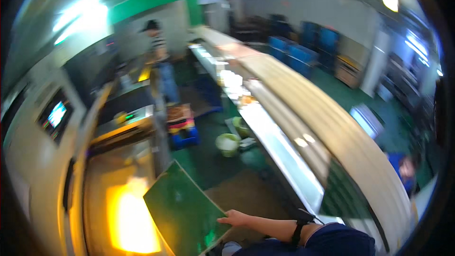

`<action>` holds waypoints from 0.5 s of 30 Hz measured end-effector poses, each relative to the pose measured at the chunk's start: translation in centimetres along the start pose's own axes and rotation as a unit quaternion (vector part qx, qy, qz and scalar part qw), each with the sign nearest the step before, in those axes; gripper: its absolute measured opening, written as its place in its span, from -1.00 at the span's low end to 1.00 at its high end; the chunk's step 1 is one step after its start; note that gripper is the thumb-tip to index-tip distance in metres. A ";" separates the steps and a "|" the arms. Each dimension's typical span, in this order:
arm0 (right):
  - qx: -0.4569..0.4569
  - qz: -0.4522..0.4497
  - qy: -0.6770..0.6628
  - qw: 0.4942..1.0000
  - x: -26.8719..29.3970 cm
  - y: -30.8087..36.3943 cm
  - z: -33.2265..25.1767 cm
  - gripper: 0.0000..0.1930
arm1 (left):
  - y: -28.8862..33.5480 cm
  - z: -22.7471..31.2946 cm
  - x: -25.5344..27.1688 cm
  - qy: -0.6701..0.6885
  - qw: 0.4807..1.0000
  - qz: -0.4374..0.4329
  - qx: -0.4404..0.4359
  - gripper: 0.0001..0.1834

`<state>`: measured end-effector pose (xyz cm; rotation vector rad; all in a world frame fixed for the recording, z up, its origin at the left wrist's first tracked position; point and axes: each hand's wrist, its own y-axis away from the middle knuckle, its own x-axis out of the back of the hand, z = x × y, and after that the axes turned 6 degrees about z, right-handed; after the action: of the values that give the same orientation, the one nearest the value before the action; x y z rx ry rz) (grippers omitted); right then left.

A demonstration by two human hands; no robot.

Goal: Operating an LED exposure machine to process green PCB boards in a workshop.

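Note:
My right hand (230,218) comes in from the lower right, with a black band round the forearm. Its fingers are closed on the right edge of a large, thin green panel (187,211). The panel is tilted, its glossy face toward me, and its left edge overlaps a bright yellow-lit bay (135,218) of the machine on my left. My left hand does not show.
A long machine with a lit screen (57,114) runs along the left. A lit conveyor bench (279,147) stretches along the right. Between them are a pale green bucket (228,145), a blue crate (185,137) and a standing person (163,61). Another person (403,170) is at far right.

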<state>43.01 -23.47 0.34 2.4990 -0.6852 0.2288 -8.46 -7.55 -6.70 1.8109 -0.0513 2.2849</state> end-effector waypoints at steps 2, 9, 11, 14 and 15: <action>-0.021 0.089 -0.098 0.991 4.9 8.2 -1.7 -0.47 | -0.9 0.9 -0.3 0.049 0.990 -0.051 0.121 -0.01; -0.089 0.360 -0.315 0.873 6.7 25.5 11.6 -0.61 | -4.0 17.0 -7.0 0.135 0.946 -0.024 -0.292 -0.63; -0.104 0.351 -0.328 0.871 4.1 27.5 17.4 -0.64 | -4.4 22.0 -10.4 0.168 0.916 -0.194 -0.309 -0.62; -0.135 0.405 -0.552 0.716 2.6 31.6 21.2 -0.66 | 3.0 30.8 -12.8 0.272 0.775 -0.158 -0.549 -0.83; -0.161 0.406 -0.577 0.690 3.0 33.1 20.3 -0.65 | 4.8 33.4 -10.5 0.212 0.798 -0.254 -0.505 -0.85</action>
<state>28.98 -59.73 -0.95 1.5548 -2.0621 -1.1711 24.78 -19.41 -8.40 0.6370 -0.5238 1.6535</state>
